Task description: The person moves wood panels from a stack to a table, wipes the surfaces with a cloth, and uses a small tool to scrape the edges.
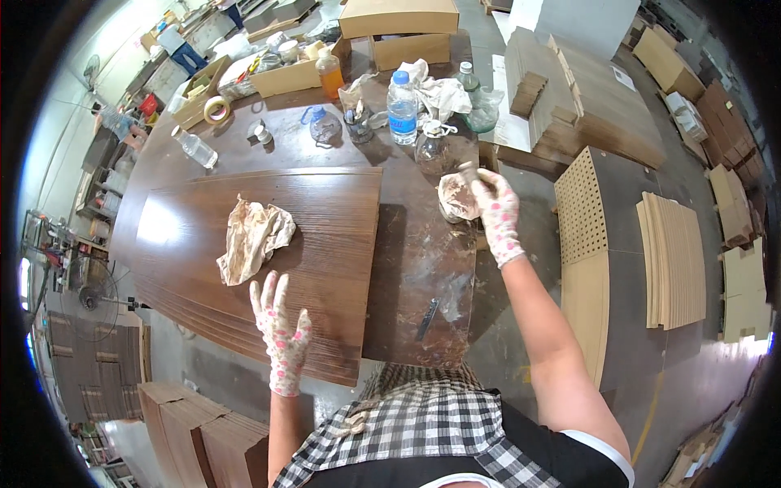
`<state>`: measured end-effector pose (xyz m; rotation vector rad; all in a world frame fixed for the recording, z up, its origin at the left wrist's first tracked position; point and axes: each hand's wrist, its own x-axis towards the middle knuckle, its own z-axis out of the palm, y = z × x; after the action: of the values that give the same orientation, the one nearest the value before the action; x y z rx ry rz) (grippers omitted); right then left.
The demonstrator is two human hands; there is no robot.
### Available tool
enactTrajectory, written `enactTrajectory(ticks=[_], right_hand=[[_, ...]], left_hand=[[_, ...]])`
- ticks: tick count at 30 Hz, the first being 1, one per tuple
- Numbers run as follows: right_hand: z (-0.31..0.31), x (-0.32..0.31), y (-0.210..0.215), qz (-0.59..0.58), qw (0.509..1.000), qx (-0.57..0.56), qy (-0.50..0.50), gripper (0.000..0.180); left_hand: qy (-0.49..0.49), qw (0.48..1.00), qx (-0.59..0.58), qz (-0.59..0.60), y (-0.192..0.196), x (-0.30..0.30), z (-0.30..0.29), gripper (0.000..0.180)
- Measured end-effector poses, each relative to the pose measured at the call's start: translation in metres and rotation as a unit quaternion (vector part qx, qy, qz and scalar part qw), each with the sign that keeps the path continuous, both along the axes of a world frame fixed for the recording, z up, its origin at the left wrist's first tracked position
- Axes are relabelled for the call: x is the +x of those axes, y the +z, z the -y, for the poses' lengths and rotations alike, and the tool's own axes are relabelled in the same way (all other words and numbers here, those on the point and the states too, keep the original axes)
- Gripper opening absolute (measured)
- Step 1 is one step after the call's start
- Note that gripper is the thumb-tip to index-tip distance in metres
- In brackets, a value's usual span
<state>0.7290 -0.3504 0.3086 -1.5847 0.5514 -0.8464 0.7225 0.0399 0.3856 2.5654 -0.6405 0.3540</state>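
My left hand, in a white glove with pink dots, is open with fingers spread over the near edge of a stack of glossy brown wood-grain panels. Just beyond its fingertips lies a crumpled, stained cream cloth. At the table's right edge my right hand, gloved alike, has its fingers closed on a small dark brownish thing; its kind is not clear. Below that thing stands a cup-like container with a pale, brown-stained lining. A clear round jug with a white cap is just behind it.
A blue-labelled water bottle, an orange-liquid bottle, a small clear bottle and white rags stand or lie toward the back. A tape roll is back left. Cardboard stacks flank the table on the right.
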Motion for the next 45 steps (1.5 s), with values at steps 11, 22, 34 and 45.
enactTrajectory(ticks=[11,22,34,45], right_hand=[[0.021,-0.071,-0.013,0.061,0.870,0.489,-0.015,0.018],[0.090,0.014,-0.038,-0.090,0.963,0.244,0.066,0.026],[0.133,0.105,-0.060,-0.061,0.983,0.142,0.096,0.042],[0.173,0.158,-0.086,-0.129,0.979,-0.035,0.154,0.055]], left_hand=[[-0.141,0.983,-0.115,0.008,-0.014,-0.037,0.075,0.045],[-0.194,0.968,-0.120,-0.105,-0.038,-0.075,0.112,0.037],[-0.143,0.954,-0.197,-0.178,-0.053,-0.106,0.188,0.042],[-0.081,0.960,-0.192,-0.188,-0.044,-0.101,0.223,0.043]])
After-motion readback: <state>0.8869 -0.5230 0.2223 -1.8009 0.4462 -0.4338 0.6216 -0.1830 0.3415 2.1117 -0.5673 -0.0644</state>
